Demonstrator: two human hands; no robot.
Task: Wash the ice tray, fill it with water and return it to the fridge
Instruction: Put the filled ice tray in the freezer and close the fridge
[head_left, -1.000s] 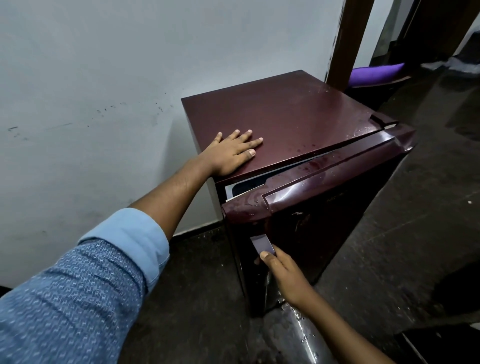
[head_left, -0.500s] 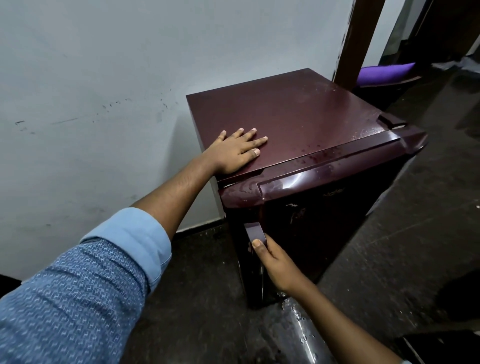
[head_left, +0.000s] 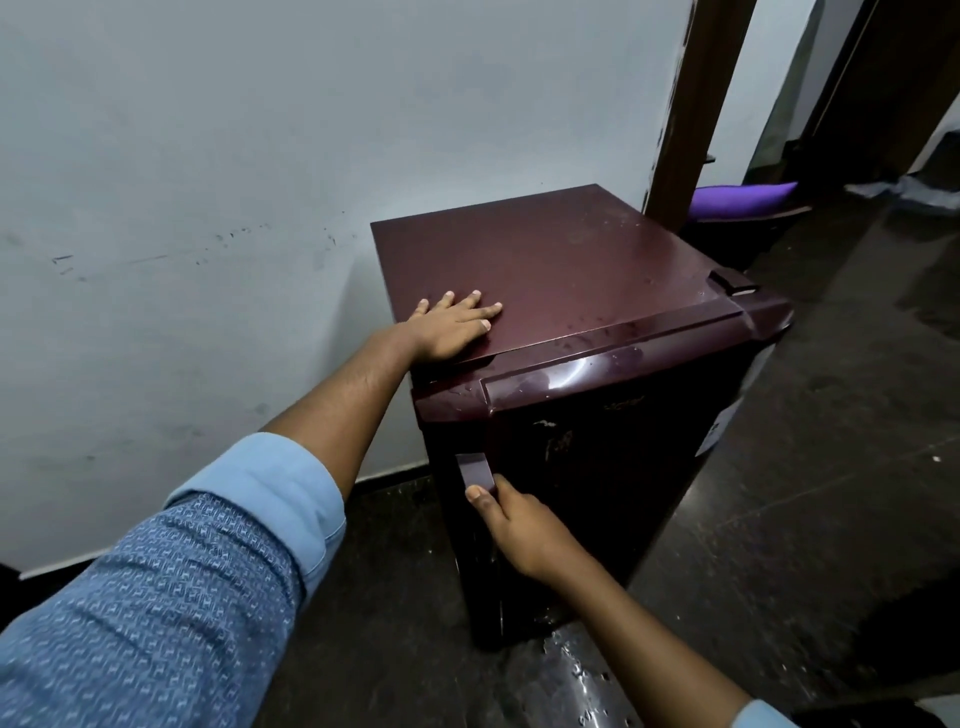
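One small maroon metal fridge (head_left: 561, 270) stands on the dark polished floor (head_left: 810, 493), its left side close beside the white scuffed wall (head_left: 208, 182), far corner near one brown wooden door post (head_left: 685, 104). Its one maroon door (head_left: 623, 467) lies flush with the cabinet, closed. Wide open floor in front of the door and to its right; little room on the wall side.

Two hands in view. Left hand (head_left: 452, 327) lies flat on the fridge top near the front-left corner, fingers straight and slightly spread, holding nothing; one blue patterned sleeve (head_left: 156, 597) is rolled back above the forearm. Right hand (head_left: 519, 530) grips the one pale grey handle (head_left: 474, 467) on the door's left edge, thumb laid up along it, other fingers hidden behind.

Water drops on the fridge top's front edge; a wet patch (head_left: 582, 670) on the floor at the fridge's foot. One purple cushion (head_left: 737, 200) beyond the post.
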